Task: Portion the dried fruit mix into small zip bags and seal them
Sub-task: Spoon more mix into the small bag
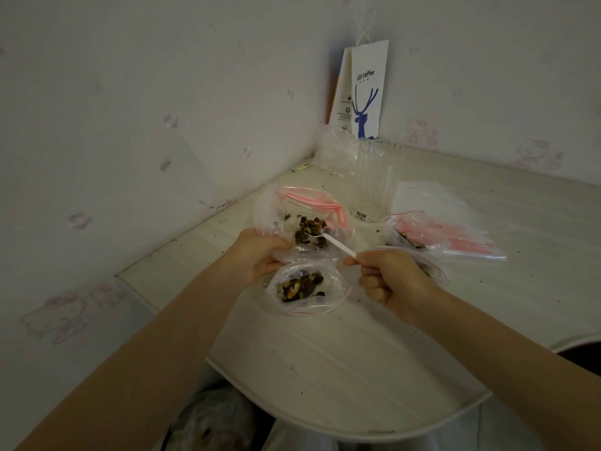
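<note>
So the left hand [260, 257] has its grip clamped on the near edge of the big bag [276, 206], the clear one with the pink zip, lying on the desk [325, 369]. There's still a clump of fruit mix [307, 231] inside it. The right hand [390, 278] has its grip pinched tight on the handle of a white plastic spoon [338, 245], and the spoon's bowl is down in that mix. Right below the left hand is a small zip bag [305, 288], mouth open, with some mix already in it. Can't tell if the left hand holds that one too. Off to the right, just behind the right hand, sits another filled bag [409, 239] on a pile of empty zip bags [461, 239]. Further back there's a clear cup [370, 180] and a paper coffee bag [367, 89] in the corner.
</note>
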